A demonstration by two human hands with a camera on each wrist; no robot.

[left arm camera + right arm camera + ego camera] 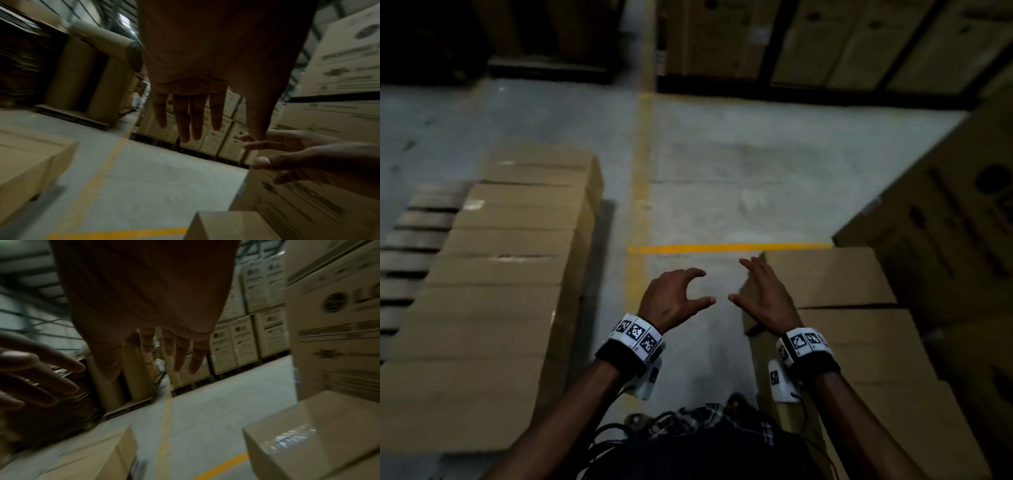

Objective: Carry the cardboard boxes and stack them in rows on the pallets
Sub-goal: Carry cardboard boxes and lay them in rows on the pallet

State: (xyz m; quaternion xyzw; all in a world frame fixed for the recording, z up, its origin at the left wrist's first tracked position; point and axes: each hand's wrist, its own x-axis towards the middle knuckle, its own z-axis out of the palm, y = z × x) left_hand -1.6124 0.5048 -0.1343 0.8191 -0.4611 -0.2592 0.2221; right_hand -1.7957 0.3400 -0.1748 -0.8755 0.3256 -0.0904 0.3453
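Head view shows our left hand [671, 296] and right hand [763, 294] spread and empty, reaching toward the nearest cardboard box [825, 277] to lift it.

**Legible markings on the cartons**

The only readable brand is "LG": a round logo followed by the letters "L" and a cropped "G", printed on the side of the large carton [337, 308] at the right edge of the right-wrist view. The stacked cartons [244, 340] farther back carry the same round logo above lines of print too blurred to read. The wristbands [637, 334] bear square black-and-white coded markers, with no readable characters. Print on the other large cartons [347, 61] is smeared by motion.
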